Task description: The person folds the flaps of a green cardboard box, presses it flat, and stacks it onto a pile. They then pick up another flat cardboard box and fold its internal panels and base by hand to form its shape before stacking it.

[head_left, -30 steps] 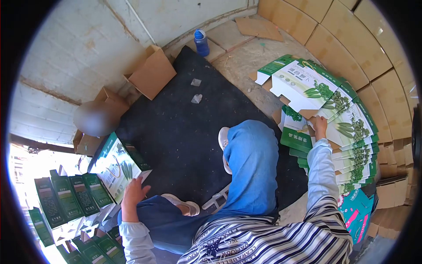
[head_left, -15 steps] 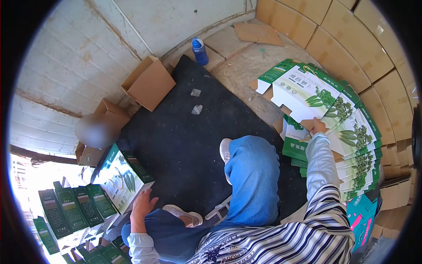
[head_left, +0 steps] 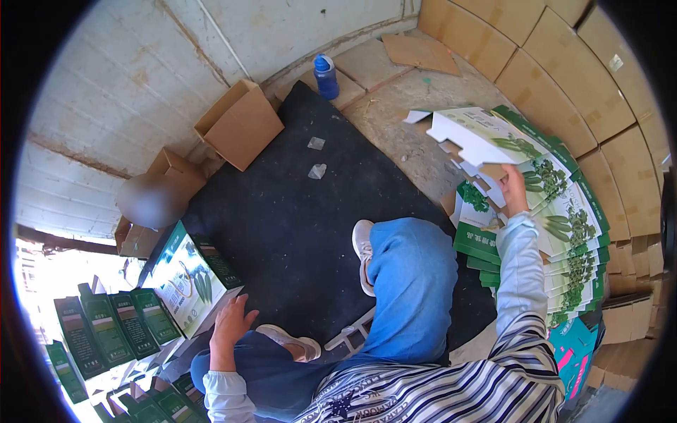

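Note:
At the right, my right hand (head_left: 514, 189) grips the near edge of a flat printed carton (head_left: 471, 132), white and green with a radish picture. That carton tilts up over a fanned stack of similar flat cartons (head_left: 575, 233). My left hand (head_left: 231, 326) rests at the lower edge of a folded-up carton (head_left: 192, 282) on the left, its fingers stretched out and loose. Several more set-up cartons (head_left: 116, 328) with green tops stand in rows beyond it.
A dark mat (head_left: 296, 211) covers the floor before me. Near the wall stand an open brown box (head_left: 243, 130) and a blue bottle (head_left: 326, 77). Brown boxes (head_left: 557, 77) are piled at the right. Two clear scraps lie on the mat; a small stool (head_left: 349, 337) is beneath me.
My right hand has lifted the near edge of the top flat carton, which now tilts away from the stack. My left hand stays by the folded-up carton.

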Demonstrator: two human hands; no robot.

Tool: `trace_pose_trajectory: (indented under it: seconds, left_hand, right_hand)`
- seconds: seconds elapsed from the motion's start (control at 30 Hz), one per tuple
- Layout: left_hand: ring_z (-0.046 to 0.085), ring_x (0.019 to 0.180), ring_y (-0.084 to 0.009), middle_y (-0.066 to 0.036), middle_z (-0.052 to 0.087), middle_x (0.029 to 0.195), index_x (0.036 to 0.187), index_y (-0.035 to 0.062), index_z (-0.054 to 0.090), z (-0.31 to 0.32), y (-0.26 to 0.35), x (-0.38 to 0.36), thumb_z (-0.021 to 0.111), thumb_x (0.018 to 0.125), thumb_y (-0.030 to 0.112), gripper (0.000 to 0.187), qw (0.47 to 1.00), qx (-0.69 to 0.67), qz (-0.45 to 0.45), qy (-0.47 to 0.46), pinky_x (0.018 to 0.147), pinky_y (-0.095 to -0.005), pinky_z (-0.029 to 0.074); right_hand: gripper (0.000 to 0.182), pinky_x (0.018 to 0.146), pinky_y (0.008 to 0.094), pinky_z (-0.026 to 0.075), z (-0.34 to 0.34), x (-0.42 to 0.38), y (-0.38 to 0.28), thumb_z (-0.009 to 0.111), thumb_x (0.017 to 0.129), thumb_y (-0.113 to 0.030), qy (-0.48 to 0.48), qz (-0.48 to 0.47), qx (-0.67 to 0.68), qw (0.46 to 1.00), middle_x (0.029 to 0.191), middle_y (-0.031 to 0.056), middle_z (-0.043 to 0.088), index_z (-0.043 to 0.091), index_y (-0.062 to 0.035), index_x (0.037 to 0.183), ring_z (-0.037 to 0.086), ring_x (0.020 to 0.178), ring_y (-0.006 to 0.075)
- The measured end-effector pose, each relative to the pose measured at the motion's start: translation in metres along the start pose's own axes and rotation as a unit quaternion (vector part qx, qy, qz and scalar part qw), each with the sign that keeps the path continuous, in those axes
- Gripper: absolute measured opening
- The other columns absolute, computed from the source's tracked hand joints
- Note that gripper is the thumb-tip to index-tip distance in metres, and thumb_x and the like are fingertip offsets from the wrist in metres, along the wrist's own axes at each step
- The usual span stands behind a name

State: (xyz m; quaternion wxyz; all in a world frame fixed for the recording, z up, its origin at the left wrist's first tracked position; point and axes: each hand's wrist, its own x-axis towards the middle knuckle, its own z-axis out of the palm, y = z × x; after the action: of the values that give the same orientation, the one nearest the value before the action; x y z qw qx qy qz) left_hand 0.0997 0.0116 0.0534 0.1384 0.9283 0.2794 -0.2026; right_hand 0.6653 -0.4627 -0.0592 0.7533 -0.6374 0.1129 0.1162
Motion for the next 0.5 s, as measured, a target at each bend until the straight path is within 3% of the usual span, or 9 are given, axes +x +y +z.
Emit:
trace_pose_trajectory:
  seconds: [0.1, 0.2, 0.27, 0.33, 0.5]
  left_hand:
    - [0.058, 0.104, -0.0378, -0.020, 0.059, 0.115, 0.125, 0.0042, 0.051, -0.001, 0.001, -0.002, 0.065, 0.083, 0.029, 0.051, 1.000, 0.001, -0.002, 0.006, 0.087, -0.0451, 0.047]
    - [0.057, 0.105, -0.0379, -0.020, 0.058, 0.117, 0.124, 0.0043, 0.051, -0.003, 0.002, -0.003, 0.065, 0.083, 0.029, 0.050, 1.000, -0.018, -0.006, 0.021, 0.087, -0.0451, 0.047]
    - [0.058, 0.103, -0.0383, -0.020, 0.057, 0.115, 0.126, 0.0046, 0.049, -0.010, 0.007, -0.004, 0.064, 0.084, 0.029, 0.051, 0.999, -0.028, 0.004, 0.037, 0.085, -0.0449, 0.047]
    - [0.058, 0.102, -0.0381, -0.019, 0.057, 0.114, 0.127, 0.0049, 0.048, -0.012, 0.008, -0.002, 0.064, 0.084, 0.029, 0.052, 0.997, -0.056, 0.014, 0.054, 0.084, -0.0445, 0.048]
    - [0.060, 0.101, -0.0326, -0.018, 0.055, 0.118, 0.129, 0.0035, 0.045, -0.024, 0.011, 0.002, 0.064, 0.086, 0.027, 0.053, 0.971, -0.175, 0.033, 0.160, 0.087, -0.0396, 0.048]
  right_hand:
    - [0.021, 0.080, 0.0294, 0.048, 0.062, -0.051, -0.065, 0.065, 0.082, -0.016, -0.046, -0.102, 0.032, 0.993, 0.098, 0.0047, 0.062, 0.058, -0.0046, 0.099, 0.060, 0.088, 0.0145]
    - [0.022, 0.081, 0.0307, 0.048, 0.076, -0.057, -0.111, 0.065, 0.081, -0.015, -0.059, -0.164, -0.026, 0.984, 0.101, 0.0059, 0.062, 0.061, -0.0043, 0.100, 0.059, 0.092, 0.0147]
    - [0.023, 0.085, 0.0304, 0.046, 0.116, -0.115, -0.154, 0.065, 0.081, -0.015, -0.115, -0.205, 0.023, 0.972, 0.103, 0.0067, 0.062, 0.062, -0.0033, 0.101, 0.059, 0.096, 0.0158]
    - [0.027, 0.088, 0.0314, 0.045, 0.136, -0.150, -0.184, 0.065, 0.082, -0.017, -0.113, -0.157, 0.065, 0.979, 0.104, 0.0074, 0.062, 0.061, -0.0011, 0.104, 0.058, 0.099, 0.0181]
    - [0.028, 0.088, 0.0338, 0.047, 0.191, -0.198, -0.207, 0.063, 0.084, -0.017, -0.269, -0.096, 0.154, 0.946, 0.106, 0.0089, 0.063, 0.060, 0.0006, 0.106, 0.059, 0.102, 0.0203]
